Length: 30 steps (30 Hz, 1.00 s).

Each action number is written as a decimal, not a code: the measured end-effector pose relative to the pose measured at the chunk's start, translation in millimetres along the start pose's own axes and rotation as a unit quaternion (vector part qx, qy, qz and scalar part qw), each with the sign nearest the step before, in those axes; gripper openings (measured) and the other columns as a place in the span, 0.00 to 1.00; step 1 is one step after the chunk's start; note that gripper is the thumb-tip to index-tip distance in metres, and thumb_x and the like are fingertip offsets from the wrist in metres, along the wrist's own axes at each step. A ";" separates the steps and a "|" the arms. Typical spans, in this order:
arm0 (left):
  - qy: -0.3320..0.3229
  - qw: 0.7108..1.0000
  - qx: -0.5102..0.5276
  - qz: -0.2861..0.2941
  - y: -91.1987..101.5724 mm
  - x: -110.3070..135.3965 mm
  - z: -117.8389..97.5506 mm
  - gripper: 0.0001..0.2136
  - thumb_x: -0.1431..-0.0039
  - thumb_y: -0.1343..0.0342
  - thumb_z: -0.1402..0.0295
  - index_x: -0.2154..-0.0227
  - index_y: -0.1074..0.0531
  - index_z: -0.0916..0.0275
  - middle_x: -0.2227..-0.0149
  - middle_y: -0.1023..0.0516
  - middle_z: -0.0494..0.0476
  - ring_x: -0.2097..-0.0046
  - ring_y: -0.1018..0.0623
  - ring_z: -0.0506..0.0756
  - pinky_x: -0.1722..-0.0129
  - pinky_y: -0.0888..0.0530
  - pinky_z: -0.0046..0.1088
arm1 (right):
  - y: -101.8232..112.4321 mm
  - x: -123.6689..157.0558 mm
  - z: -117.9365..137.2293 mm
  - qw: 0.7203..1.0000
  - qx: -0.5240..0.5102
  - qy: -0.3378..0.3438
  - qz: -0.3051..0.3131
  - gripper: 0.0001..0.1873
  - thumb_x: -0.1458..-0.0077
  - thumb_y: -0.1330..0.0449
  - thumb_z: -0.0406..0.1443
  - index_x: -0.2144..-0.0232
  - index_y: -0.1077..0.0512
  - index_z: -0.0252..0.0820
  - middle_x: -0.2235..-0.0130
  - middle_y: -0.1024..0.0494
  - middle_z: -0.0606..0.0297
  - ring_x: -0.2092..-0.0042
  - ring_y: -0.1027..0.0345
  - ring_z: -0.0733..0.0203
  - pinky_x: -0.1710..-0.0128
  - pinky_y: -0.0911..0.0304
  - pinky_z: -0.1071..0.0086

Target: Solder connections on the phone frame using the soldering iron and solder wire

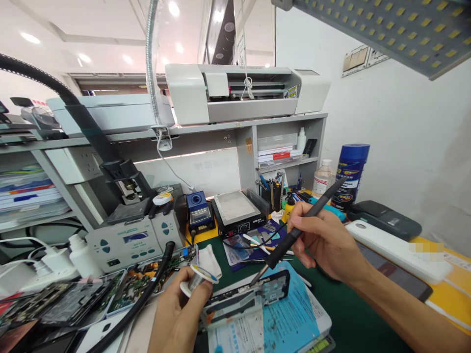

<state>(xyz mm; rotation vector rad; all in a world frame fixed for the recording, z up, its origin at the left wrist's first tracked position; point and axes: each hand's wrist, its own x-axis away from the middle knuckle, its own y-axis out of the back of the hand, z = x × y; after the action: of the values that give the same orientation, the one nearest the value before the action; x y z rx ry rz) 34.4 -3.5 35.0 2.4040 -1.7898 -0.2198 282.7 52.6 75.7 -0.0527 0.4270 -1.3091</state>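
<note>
My left hand is closed around a small white spool of solder wire, at the left end of an opened phone frame. The frame is tilted up on a blue and white box. My right hand grips a black soldering iron like a pen, slanting down to the left. Its slim metal tip meets the upper edge of the phone frame; I cannot tell whether it touches. Whether my left fingers also steady the frame is hidden.
Circuit boards and phone parts lie at left, crossed by a black hose. Behind stand a grey rework station, a blue soldering station and a heating plate. At right are a blue spray can and a white device.
</note>
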 end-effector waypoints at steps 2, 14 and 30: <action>0.017 1.000 0.013 0.005 -0.1 0.0 0.4 0.15 0.49 0.42 0.50 0.70 0.28 0.57 0.68 0.24 0.47 0.69 0.31 0.52 0.69 0.32 0.23 | 0.2 -0.2 0.1 1.000 0.000 -0.001 0.001 0.13 0.45 0.33 0.40 0.75 0.31 0.42 0.84 0.28 0.70 0.87 0.36 0.68 0.90 0.47 0.80; -0.006 1.000 -0.005 -0.001 1.5 -2.5 3.8 0.14 0.48 0.43 0.51 0.72 0.28 0.57 0.70 0.25 0.48 0.70 0.31 0.52 0.71 0.34 0.22 | 0.7 0.0 -1.2 1.000 -0.003 0.003 0.006 0.12 0.44 0.34 0.39 0.75 0.30 0.42 0.84 0.27 0.70 0.87 0.36 0.67 0.89 0.47 0.80; -0.001 1.000 0.009 0.004 1.3 -1.7 3.7 0.14 0.47 0.42 0.51 0.72 0.26 0.57 0.73 0.28 0.48 0.70 0.32 0.52 0.72 0.33 0.21 | 0.9 -0.4 -0.5 1.000 0.001 0.005 0.002 0.12 0.44 0.35 0.40 0.75 0.31 0.42 0.84 0.27 0.70 0.87 0.37 0.67 0.89 0.48 0.79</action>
<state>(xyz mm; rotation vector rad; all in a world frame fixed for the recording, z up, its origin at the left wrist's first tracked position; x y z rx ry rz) 31.9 -2.3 31.7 2.4107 -1.8097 -0.2067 283.4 53.3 75.1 -0.0437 0.4335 -1.3073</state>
